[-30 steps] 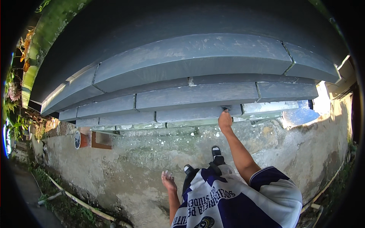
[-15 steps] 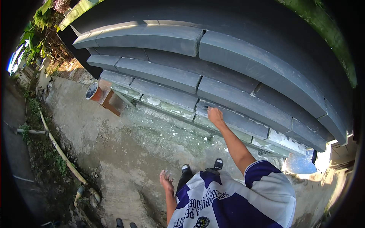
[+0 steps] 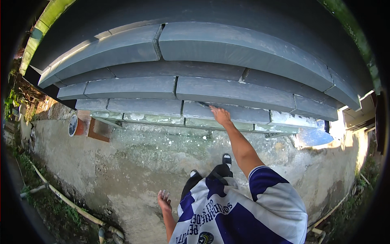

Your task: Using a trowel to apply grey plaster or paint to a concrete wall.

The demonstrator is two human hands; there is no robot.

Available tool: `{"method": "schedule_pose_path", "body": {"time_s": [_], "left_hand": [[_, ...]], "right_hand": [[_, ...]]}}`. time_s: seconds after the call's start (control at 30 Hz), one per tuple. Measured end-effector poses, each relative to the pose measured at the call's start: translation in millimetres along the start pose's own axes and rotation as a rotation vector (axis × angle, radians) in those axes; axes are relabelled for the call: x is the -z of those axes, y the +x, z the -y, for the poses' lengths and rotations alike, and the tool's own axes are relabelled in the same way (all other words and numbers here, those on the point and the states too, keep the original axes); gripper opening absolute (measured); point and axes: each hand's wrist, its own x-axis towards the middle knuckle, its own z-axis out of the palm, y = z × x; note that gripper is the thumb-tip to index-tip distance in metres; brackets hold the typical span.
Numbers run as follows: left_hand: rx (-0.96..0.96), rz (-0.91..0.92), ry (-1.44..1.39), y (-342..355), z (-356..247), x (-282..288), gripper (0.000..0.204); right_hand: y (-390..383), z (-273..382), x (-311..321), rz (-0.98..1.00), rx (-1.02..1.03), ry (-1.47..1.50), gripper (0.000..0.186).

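Note:
My right hand (image 3: 220, 115) reaches forward with the arm stretched out. Its fingers are closed on a small dark flat tool (image 3: 204, 105), whose exact kind is too small to make out. That tool lies against the lower grey block (image 3: 239, 114) of a stepped wall, just right of a dark vertical joint. Low at my left side hangs my left hand (image 3: 164, 200), open, with its fingers loosely apart and nothing in them.
Longer grey blocks (image 3: 243, 46) jut out above the working row. An orange bucket (image 3: 80, 127) stands by a brown box-like piece (image 3: 99, 131) at the left. White specks dot the concrete ground (image 3: 134, 162). A pale pipe (image 3: 73, 206) runs along the left, and a blue sheet (image 3: 315, 137) lies right.
My view has turned, so the wall now runs more level and the bucket sits farther left. My right hand still holds the tool against the same lower block, slightly nearer the left joint.

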Motion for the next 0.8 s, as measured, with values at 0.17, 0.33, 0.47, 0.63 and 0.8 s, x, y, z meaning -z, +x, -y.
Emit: {"method": "schedule_pose_path", "body": {"time_s": [0.17,0.33,0.47,0.63,0.8], "left_hand": [[-0.069,0.074,0.094,11.2,-34.0,-41.2,0.045],[-0.127,0.124,0.112,13.3,-35.8,-87.3,0.045],[-0.118,0.210,0.126,5.6,-14.4,-123.0,0.048],[0.027,0.241,0.008,3.2,19.9,-153.0,0.043],[0.084,0.291,-0.233,-1.3,24.2,-174.9,0.041]], "right_hand": [[-33.0,-80.7,20.8,-0.099,-0.052,-0.074,0.034],[-63.3,-147.5,46.5,-0.175,-0.123,-0.108,0.034],[-92.6,-203.9,73.2,-0.153,-0.251,-0.136,0.034],[-120.2,-271.4,106.8,-0.164,-0.421,-0.096,0.029],[-130.0,-287.7,127.3,-0.309,-0.749,0.091,0.027]]}}
